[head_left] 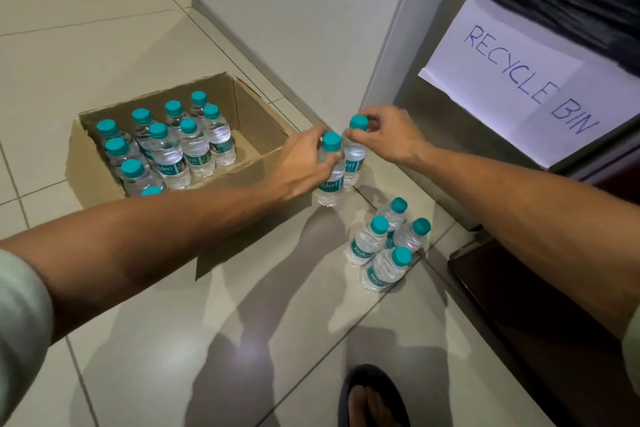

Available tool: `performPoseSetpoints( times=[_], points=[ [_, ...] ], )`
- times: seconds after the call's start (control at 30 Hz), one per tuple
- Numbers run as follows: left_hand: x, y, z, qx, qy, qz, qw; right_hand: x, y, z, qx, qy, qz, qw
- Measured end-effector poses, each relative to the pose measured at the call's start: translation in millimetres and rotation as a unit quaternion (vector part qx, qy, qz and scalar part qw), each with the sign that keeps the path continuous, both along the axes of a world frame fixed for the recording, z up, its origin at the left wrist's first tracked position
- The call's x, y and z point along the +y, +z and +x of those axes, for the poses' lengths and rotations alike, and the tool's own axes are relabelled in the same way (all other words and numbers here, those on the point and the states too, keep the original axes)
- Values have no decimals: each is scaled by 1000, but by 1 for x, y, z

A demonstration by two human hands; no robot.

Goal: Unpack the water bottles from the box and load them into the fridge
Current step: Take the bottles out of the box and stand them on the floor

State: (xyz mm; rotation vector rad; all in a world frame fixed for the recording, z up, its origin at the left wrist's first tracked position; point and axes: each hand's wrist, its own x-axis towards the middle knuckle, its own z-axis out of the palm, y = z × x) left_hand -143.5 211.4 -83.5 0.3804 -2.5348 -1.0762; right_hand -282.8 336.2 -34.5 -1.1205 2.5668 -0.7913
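An open cardboard box sits on the tiled floor with several small clear water bottles, teal-capped, standing inside. My left hand is shut around the shoulder of one bottle, just right of the box and above the floor. My right hand pinches the neck of a second bottle right behind it. Several more bottles stand grouped on the floor nearer to me. No fridge is identifiable.
A metal bin with a black liner and a paper sign reading RECYCLE BIN stands at the right. A white wall with a skirting board runs behind the box. My sandalled foot is at the bottom edge.
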Motion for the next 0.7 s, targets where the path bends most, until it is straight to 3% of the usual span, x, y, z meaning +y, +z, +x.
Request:
performPoseSetpoints(
  times=[0.37,0.7],
  points=[
    [37,-54,-18,-103,-58,7,993,28,-43,-14,-19,36,133,990],
    [55,-66,-23,-128,-87,8,988,52,-55,-27,-69,56,197,976]
  ],
)
